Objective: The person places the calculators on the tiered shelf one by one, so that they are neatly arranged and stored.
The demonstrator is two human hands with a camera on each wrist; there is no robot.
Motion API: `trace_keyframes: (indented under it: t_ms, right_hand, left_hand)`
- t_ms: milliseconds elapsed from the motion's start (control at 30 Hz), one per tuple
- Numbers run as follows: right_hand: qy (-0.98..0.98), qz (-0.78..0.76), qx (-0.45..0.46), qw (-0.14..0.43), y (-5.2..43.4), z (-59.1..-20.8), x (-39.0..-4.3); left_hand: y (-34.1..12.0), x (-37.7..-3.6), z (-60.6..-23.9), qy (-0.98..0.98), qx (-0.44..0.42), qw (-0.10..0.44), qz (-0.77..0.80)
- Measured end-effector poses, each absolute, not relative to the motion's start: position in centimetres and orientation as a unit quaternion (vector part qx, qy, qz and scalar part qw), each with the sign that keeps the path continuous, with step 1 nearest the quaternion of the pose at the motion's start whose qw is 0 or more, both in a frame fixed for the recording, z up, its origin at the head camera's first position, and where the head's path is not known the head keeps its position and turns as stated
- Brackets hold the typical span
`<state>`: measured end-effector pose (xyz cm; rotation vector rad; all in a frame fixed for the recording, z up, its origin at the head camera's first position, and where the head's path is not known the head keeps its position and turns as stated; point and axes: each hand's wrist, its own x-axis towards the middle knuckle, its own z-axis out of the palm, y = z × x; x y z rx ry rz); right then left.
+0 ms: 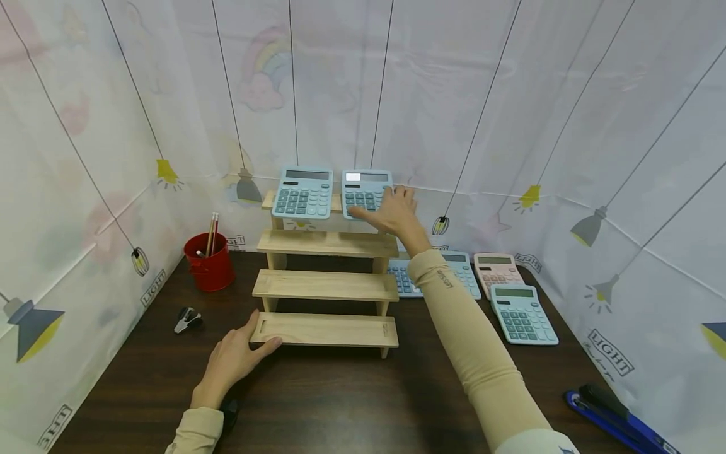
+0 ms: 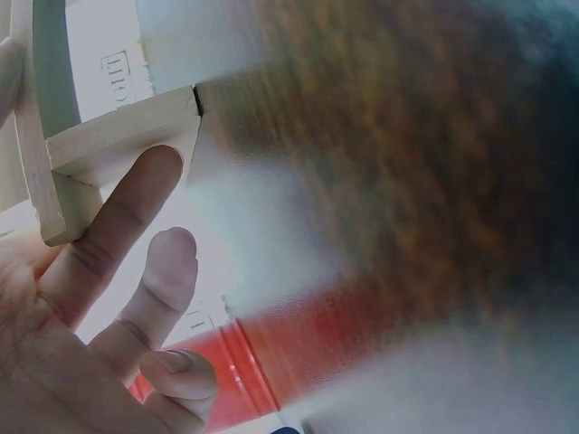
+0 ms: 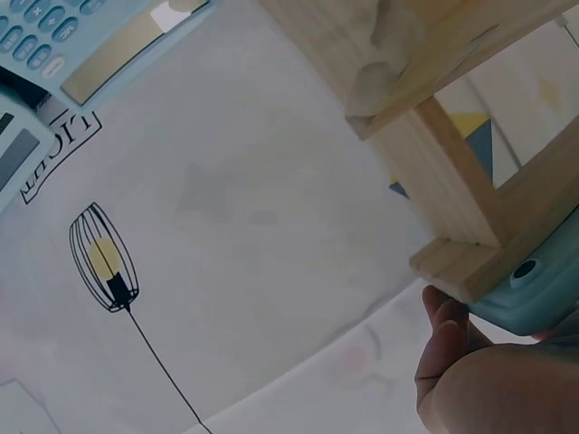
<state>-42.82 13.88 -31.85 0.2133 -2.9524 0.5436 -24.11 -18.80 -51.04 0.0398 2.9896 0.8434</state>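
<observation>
A tiered wooden stand (image 1: 326, 285) stands on the dark table, with two light-blue calculators leaning on its top step. My left hand (image 1: 232, 359) holds the left end of the lowest step, thumb at the front edge. From the left wrist view, its fingers (image 2: 118, 212) reach along the step's underside and leg. Up at the top step, my right hand (image 1: 394, 214) grips the right calculator (image 1: 365, 190), thumb over its lower keys and fingers at its right edge. The left calculator (image 1: 303, 192) sits beside it. In the right wrist view, fingertips (image 3: 443, 339) show right at the step's end.
On the right lie more blue calculators (image 1: 462, 271), partly behind my right arm, a pink calculator (image 1: 496, 268) and another blue one (image 1: 523, 315). A blue stapler (image 1: 615, 419) is at front right. Left are a red pencil bucket (image 1: 211, 271) and a staple remover (image 1: 187, 320).
</observation>
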Motion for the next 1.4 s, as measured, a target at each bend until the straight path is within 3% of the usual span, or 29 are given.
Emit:
trace_keyframes:
  t_ms: [700, 1033, 1400]
  right_hand:
    - [-0.976, 0.195, 0.051, 0.087, 12.4, -32.3, -42.5]
    - [-0.966, 0.22, 0.045, 0.126, 15.4, -33.5, -41.4]
    - [-0.965, 0.232, 0.032, 0.12, 19.5, -36.2, -37.8]
  left_hand:
    - [-18.6, -24.1, -51.4, 0.962, 0.012, 0.019, 0.272]
    - [-19.0, -24.1, -51.1, 0.964, 0.014, 0.018, 0.266]
    - [-18.8, -24.1, -51.0, 0.963, 0.021, 0.02, 0.268]
